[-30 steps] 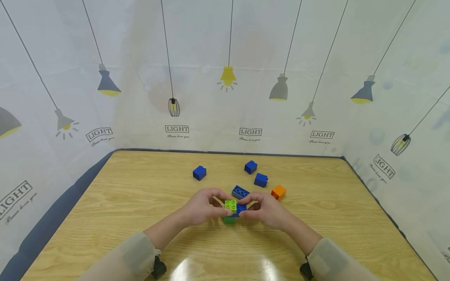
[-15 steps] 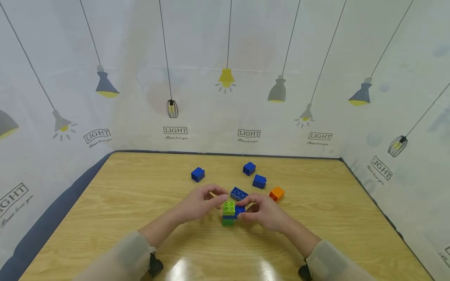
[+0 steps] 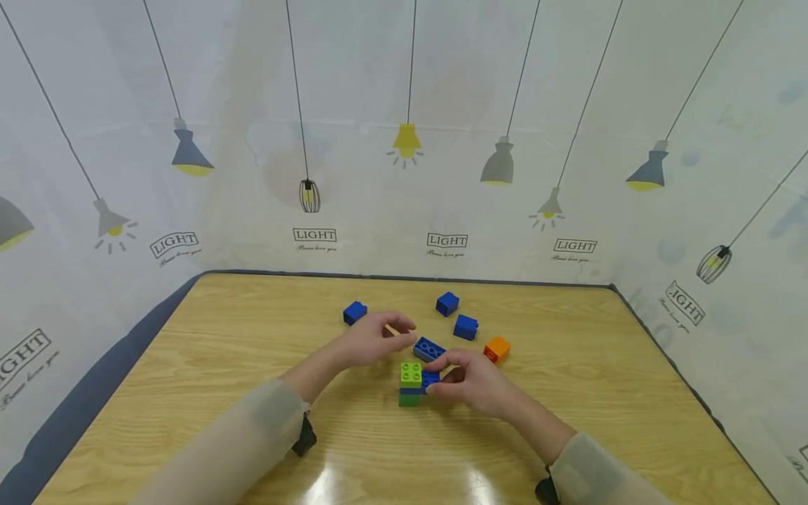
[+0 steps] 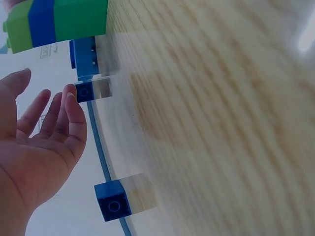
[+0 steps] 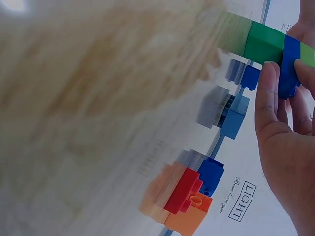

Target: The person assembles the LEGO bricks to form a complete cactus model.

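In the head view, a small stack of toy building bricks stands mid-table: a green brick (image 3: 409, 400) at the bottom, a flat blue brick (image 3: 431, 379) across it, a lime brick (image 3: 411, 374) on top. My right hand (image 3: 475, 384) pinches the blue brick's overhanging right end between thumb and fingers, as the right wrist view shows too. Behind and left of the stack, my left hand (image 3: 374, 341) is held with loosely bent fingers and nothing in them. Its fingertips are close to a long blue brick (image 3: 429, 348) lying on its side.
Further back lie three small blue bricks, one at the left (image 3: 355, 313) and two at the right, the nearer of them a blue brick (image 3: 466, 327). An orange brick (image 3: 496, 349) sits right of the long one. A printed curtain (image 3: 379, 210) borders the wooden table (image 3: 221, 337).
My left hand has let go of the stack and moved back, away from the lime brick. The right hand keeps its pinch on the blue brick.
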### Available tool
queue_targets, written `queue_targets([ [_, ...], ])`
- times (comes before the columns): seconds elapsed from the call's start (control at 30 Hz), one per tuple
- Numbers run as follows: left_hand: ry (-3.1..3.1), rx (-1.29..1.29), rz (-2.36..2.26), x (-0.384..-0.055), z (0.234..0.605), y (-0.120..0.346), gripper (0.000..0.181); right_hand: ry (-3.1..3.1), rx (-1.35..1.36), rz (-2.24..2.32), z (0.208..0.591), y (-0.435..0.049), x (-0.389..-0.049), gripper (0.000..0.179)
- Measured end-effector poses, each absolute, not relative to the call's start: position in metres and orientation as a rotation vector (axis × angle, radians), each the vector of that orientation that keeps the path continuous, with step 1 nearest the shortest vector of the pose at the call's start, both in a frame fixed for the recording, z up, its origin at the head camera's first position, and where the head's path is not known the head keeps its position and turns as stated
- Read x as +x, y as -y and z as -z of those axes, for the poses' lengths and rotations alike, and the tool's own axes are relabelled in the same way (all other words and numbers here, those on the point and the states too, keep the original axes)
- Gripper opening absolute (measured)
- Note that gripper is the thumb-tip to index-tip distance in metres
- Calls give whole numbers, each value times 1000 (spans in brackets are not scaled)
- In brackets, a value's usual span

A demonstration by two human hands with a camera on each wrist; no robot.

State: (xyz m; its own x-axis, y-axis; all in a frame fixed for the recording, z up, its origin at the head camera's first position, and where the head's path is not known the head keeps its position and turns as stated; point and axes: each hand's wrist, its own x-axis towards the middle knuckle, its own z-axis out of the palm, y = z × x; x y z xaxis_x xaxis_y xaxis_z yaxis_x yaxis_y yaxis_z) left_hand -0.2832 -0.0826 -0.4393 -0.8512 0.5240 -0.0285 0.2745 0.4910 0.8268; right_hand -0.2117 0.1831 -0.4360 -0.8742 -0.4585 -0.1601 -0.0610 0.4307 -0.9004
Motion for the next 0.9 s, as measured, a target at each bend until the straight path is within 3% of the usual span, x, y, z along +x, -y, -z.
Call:
queue_targets([
  [0.4,-2474,694,-1114,-298,454,66,54,-2314,-425,1418,434,-183,-211,30],
  [0.9,-2498,752,-1051,-306,459,57,41,-2321,-413,1411,435,-182,-212,29],
])
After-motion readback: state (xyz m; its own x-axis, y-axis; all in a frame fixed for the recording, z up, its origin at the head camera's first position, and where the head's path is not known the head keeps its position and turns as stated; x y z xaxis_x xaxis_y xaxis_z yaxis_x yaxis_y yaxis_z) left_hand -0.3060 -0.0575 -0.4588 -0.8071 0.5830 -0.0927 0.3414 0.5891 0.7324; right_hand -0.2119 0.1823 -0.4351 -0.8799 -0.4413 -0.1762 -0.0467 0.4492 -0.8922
